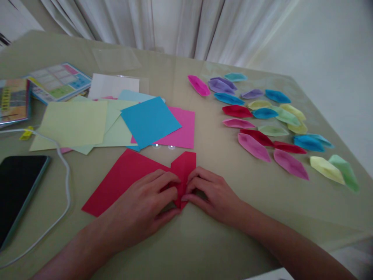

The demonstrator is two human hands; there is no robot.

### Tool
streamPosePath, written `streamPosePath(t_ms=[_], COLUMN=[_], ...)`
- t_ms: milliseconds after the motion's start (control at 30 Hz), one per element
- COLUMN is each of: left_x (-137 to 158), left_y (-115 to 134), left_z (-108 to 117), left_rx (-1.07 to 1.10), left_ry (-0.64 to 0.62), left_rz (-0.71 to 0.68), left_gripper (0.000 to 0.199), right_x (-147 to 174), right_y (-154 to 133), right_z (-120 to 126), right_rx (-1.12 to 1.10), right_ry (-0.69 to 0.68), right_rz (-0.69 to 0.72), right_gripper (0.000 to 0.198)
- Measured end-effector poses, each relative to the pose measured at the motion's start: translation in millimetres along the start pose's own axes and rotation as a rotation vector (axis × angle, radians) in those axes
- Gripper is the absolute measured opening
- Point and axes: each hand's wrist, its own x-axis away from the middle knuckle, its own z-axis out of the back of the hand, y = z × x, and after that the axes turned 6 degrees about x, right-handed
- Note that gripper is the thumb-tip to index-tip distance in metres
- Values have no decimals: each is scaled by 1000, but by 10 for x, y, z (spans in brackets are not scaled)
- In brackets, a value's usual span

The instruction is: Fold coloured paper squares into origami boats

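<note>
Between my two hands lies a partly folded piece of red origami paper (184, 165), its upper end showing creased, slanted edges. My left hand (157, 196) is closed on its left side, fingertips and thumb pressed to the paper near the bottom. From the other side, my right hand (210, 190) pinches the right edge low down with thumb and fingers. The lower part of the folded paper is partly hidden by the fingers. A flat red sheet (125, 177) lies under and beside my left hand and forearm.
Several folded paper boats (252, 144) in many colours spread over the right side. Beyond my hands are a blue sheet (151, 122), a pink sheet (183, 128) and pale yellow sheets (75, 120). A phone (20, 190) and white cable (68, 182) lie at left, near booklets (60, 79).
</note>
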Motion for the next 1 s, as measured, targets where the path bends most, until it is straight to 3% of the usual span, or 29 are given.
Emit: streamPosePath(t_ms=[300, 467, 1000], left_x=[11, -23, -21], left_y=[12, 27, 71], left_z=[-4, -23, -91], left_rx=[-45, -2, -22], left_ry=[-41, 12, 26], left_rz=[35, 36, 91], left_gripper=[13, 17, 9], right_x=[-3, -13, -17], right_y=[13, 39, 26], right_z=[42, 67, 129], right_rx=[-44, -90, -100], right_ry=[8, 0, -42], right_rz=[-29, -30, -35], right_gripper=[12, 12, 10])
